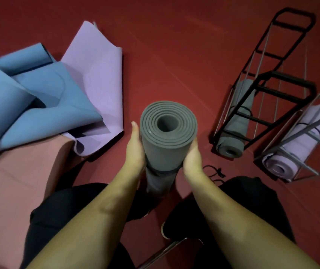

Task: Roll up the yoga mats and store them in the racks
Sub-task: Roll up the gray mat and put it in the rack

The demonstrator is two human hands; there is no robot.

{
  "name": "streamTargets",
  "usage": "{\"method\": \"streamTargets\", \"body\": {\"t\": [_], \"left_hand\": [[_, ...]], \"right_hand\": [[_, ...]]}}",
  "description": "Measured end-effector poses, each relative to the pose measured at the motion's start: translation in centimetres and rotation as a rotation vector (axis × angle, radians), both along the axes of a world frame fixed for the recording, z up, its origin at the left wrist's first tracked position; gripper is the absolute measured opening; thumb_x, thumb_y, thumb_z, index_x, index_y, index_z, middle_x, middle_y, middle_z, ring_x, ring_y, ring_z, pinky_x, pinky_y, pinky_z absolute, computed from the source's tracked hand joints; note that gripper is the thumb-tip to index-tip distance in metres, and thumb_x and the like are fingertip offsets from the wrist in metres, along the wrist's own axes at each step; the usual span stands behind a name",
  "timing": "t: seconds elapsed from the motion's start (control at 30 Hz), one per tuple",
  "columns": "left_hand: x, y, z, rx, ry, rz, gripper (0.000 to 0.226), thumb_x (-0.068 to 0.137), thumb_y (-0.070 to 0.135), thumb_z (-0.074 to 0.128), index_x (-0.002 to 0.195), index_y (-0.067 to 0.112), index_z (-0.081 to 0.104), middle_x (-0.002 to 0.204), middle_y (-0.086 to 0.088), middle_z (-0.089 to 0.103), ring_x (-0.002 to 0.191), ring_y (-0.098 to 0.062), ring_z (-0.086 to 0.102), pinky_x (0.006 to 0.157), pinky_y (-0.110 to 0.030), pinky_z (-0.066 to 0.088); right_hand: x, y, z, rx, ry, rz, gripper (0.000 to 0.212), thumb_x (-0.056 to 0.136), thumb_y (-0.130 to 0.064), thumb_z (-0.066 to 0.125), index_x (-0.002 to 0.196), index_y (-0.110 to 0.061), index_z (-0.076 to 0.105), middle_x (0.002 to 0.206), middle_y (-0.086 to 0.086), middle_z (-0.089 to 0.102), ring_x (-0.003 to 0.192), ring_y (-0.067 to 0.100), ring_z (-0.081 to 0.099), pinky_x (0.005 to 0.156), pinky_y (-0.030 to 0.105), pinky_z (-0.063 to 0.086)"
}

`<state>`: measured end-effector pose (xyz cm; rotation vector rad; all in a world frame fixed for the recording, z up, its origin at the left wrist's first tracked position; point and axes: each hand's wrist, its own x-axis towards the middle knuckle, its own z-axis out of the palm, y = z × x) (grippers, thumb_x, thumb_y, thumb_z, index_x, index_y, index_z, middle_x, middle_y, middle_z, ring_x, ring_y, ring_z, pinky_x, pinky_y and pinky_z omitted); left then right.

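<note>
Because the rolled grey foam yoga mat [168, 136] stands on end between the person's knees, the head view shows both palms clamping its sides: left hand [136, 150] and right hand [193, 159] press inward, fingers wrapped behind and hidden, apparently to keep the coil tight. A dark elastic band [163, 171] circles it just below the hands. The black wire rack [262, 98] to the right already holds one grey roll, leaving upper slots free. Unrolled blue [38, 98], lilac [99, 78] and pink [19, 181] mats lie heaped on the left, awaiting rolling.
</note>
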<state>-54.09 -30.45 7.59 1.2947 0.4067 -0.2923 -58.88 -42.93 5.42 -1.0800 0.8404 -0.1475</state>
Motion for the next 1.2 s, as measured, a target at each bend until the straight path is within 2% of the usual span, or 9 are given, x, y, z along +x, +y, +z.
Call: {"method": "streamTargets", "body": {"t": [0.1, 0.17, 0.43, 0.6, 0.67, 0.9, 1.03, 1.1, 1.2], "left_hand": [[0.5, -0.5, -1.0, -0.024, 0.021, -0.107, 0.039, 0.106, 0.036, 0.042, 0.087, 0.018, 0.07, 0.073, 0.01, 0.075, 0.066, 0.0, 0.069, 0.058, -0.015, 0.053], [1.0, -0.8, -1.4, -0.033, 0.069, -0.127, 0.038, 0.107, 0.033, 0.041, 0.09, 0.016, 0.07, 0.077, 0.007, 0.076, 0.064, 0.0, 0.069, 0.054, -0.015, 0.052], [6.0, -0.1, -6.6, 0.339, 0.135, -0.182, 0.041, 0.098, 0.054, 0.045, 0.097, 0.023, 0.071, 0.101, 0.007, 0.071, 0.095, -0.011, 0.064, 0.088, -0.032, 0.049], [5.8, -1.8, -3.5, 0.107, 0.002, -0.111, 0.056, 0.106, 0.052, 0.025, 0.115, 0.019, 0.069, 0.111, -0.002, 0.074, 0.113, -0.007, 0.063, 0.104, -0.031, 0.047], [5.4, -2.7, -3.9, 0.145, 0.045, -0.127, 0.049, 0.102, 0.059, 0.029, 0.106, 0.031, 0.069, 0.108, 0.013, 0.072, 0.11, -0.005, 0.062, 0.111, -0.035, 0.041], [6.4, -3.2, -8.0, 0.179, 0.266, -0.131, 0.052, 0.104, 0.048, 0.038, 0.135, 0.011, 0.058, 0.13, -0.003, 0.06, 0.106, -0.013, 0.052, 0.087, -0.026, 0.038], [7.1, -2.8, -9.2, 0.246, 0.261, -0.182, 0.044, 0.104, 0.042, 0.043, 0.121, 0.009, 0.066, 0.131, -0.011, 0.063, 0.119, -0.028, 0.059, 0.098, -0.044, 0.047], [8.1, -2.5, -10.0, 0.244, 0.209, -0.168, 0.053, 0.098, 0.053, 0.044, 0.124, 0.013, 0.066, 0.133, -0.012, 0.062, 0.125, -0.029, 0.056, 0.109, -0.048, 0.042], [9.1, -3.5, -9.1, 0.162, 0.19, -0.177, 0.047, 0.103, 0.055, 0.034, 0.115, 0.022, 0.066, 0.105, 0.016, 0.072, 0.099, 0.002, 0.065, 0.089, -0.016, 0.051]], "right_hand": [[0.8, -0.3, -2.2, 0.055, 0.006, 0.034, 0.035, 0.102, -0.047, 0.042, 0.09, -0.026, 0.066, 0.071, -0.018, 0.072, 0.081, 0.002, 0.062, 0.075, 0.021, 0.048], [1.6, -0.2, -3.3, 0.076, 0.01, 0.06, 0.038, 0.101, -0.051, 0.044, 0.093, -0.023, 0.069, 0.08, -0.015, 0.074, 0.09, 0.007, 0.065, 0.089, 0.029, 0.051], [3.4, -2.7, -6.6, -0.225, 0.159, 0.191, 0.051, 0.103, -0.051, 0.039, 0.14, -0.021, 0.054, 0.14, -0.006, 0.055, 0.131, 0.013, 0.048, 0.115, 0.037, 0.034], [5.2, -2.9, -6.1, 0.014, -0.195, 0.106, 0.053, 0.104, -0.054, 0.018, 0.132, -0.027, 0.055, 0.125, -0.013, 0.065, 0.117, -0.001, 0.058, 0.106, 0.024, 0.041], [5.6, -2.1, -7.2, 0.027, -0.211, 0.142, 0.058, 0.1, -0.063, 0.026, 0.131, -0.029, 0.06, 0.132, -0.007, 0.063, 0.128, 0.01, 0.055, 0.113, 0.036, 0.037], [5.2, -2.8, -15.9, -0.136, 0.133, 0.237, 0.077, 0.078, -0.09, 0.03, 0.131, -0.041, 0.059, 0.134, -0.015, 0.06, 0.129, 0.009, 0.051, 0.113, 0.046, 0.037], [5.7, -3.7, -12.7, -0.137, 0.135, 0.165, 0.043, 0.103, -0.035, 0.033, 0.138, -0.024, 0.056, 0.136, -0.01, 0.058, 0.129, 0.01, 0.052, 0.107, 0.032, 0.044], [6.5, -4.4, -11.7, -0.031, 0.031, 0.054, 0.045, 0.106, -0.032, 0.03, 0.147, -0.021, 0.045, 0.145, -0.006, 0.051, 0.134, 0.013, 0.047, 0.102, 0.025, 0.044], [7.7, -4.2, -10.4, -0.004, -0.086, 0.073, 0.056, 0.105, -0.051, 0.022, 0.141, -0.021, 0.052, 0.138, -0.008, 0.058, 0.128, 0.008, 0.053, 0.108, 0.027, 0.042]]}}
